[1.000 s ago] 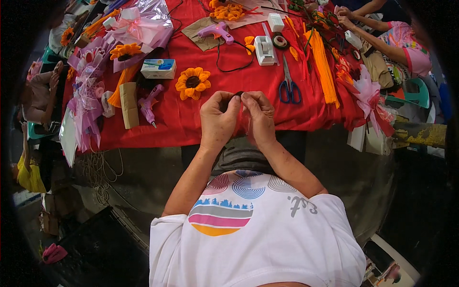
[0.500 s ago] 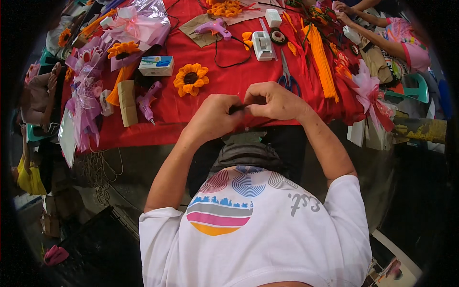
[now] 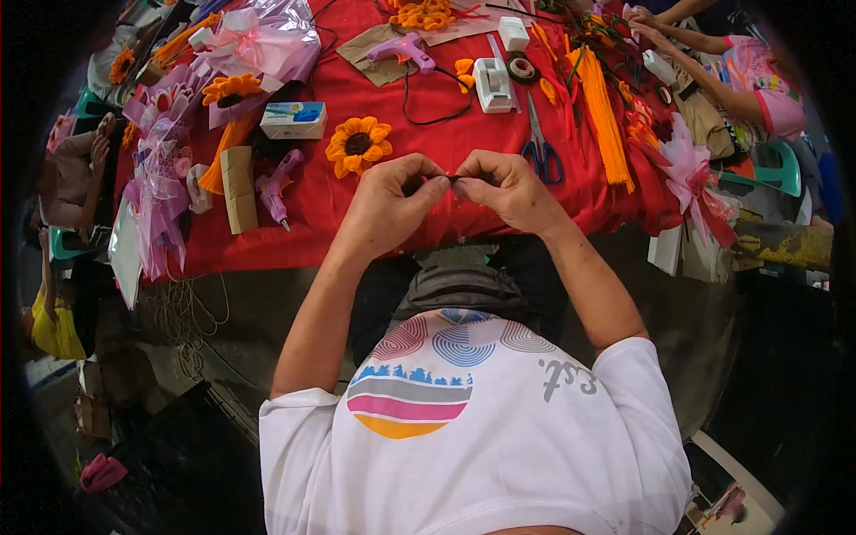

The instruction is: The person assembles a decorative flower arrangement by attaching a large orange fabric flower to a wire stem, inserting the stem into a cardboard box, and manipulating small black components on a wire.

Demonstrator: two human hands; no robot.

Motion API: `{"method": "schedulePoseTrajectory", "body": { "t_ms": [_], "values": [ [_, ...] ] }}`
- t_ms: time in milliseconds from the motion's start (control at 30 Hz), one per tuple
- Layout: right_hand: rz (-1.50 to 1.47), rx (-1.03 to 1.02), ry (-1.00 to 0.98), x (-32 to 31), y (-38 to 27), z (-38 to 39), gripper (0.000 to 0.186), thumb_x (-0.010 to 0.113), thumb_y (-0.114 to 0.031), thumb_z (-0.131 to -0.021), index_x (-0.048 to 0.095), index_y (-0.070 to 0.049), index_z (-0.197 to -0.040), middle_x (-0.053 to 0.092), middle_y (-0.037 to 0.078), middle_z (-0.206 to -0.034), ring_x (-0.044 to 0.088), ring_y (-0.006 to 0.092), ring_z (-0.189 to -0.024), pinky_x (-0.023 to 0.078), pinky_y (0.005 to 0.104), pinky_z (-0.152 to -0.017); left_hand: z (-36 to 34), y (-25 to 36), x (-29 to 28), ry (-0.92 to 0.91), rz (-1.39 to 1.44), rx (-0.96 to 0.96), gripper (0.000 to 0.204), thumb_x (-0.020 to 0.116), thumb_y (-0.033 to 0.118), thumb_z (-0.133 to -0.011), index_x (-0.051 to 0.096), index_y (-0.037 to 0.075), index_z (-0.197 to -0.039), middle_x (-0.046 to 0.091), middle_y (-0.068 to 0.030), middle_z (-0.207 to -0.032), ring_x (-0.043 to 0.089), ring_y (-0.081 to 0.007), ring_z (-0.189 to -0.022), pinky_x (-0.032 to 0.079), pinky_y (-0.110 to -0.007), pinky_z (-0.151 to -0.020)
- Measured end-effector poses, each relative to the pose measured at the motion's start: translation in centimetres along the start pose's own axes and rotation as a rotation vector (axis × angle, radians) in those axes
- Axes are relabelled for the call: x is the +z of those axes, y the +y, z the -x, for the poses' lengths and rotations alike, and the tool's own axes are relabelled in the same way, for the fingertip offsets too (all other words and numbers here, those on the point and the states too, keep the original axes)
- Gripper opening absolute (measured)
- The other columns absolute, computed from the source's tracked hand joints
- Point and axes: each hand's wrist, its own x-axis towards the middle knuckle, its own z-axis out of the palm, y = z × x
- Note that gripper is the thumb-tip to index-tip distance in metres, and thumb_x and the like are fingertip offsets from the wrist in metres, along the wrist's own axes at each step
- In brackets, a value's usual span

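Note:
My left hand (image 3: 397,203) and my right hand (image 3: 514,193) meet above the near edge of the red cloth, thumbs and fingertips pinched. Between the fingertips shows a sliver of a thin dark piece (image 3: 454,178); most of it is hidden, and its kind is not clear. An orange fuzzy sunflower (image 3: 358,146) with a brown centre lies just beyond my left hand. Blue-handled scissors (image 3: 542,157) rest past my right hand, blades pointing away.
Red cloth (image 3: 294,254) covers the table. On it are two glue guns (image 3: 278,189), a tape dispenser (image 3: 493,85), a small box (image 3: 293,120), orange pipe cleaners (image 3: 602,125) and wrapped bouquets (image 3: 156,201). At far right another person's hands (image 3: 649,27) work over the table.
My hands have drawn slightly apart at the knuckles, and the thumbs now show. The right hand has turned a little; the dark piece stays between the fingertips.

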Motion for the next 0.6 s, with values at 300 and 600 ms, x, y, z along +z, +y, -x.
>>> {"method": "schedulePoseTrajectory", "body": {
  "t_ms": [300, 600],
  "values": [
    [-0.175, -0.132, 0.344, 2.7, 1.9, -0.6, 0.006, 0.06, -0.007, -0.088, 0.063, -0.002, -0.089, 0.061, -0.001, -0.081, 0.053, 0.0042, -0.075, 0.044, 0.0206, -0.068, -0.1, -0.2, 1.6, 0.212, 0.164, 0.042, 0.012, 0.062, 0.01, -0.086, 0.062, -0.003, -0.086, 0.058, 0.0005, -0.068, 0.049, -0.0036, -0.063, 0.041, -0.022, -0.057],
    [-0.497, -0.175, 0.547, 4.5, 3.4, -0.6, 0.004, 0.06, -0.007, -0.088, 0.064, -0.004, -0.088, 0.057, -0.004, -0.075, 0.048, 0.0037, -0.068, 0.04, 0.0204, -0.061, 0.3, -1.1, 3.7, 0.249, 0.457, -0.11, 0.015, 0.062, 0.016, -0.091, 0.061, 0.001, -0.093, 0.059, 0.0005, -0.074, 0.051, -0.0033, -0.061, 0.041, -0.017, -0.052]
  ]
}}
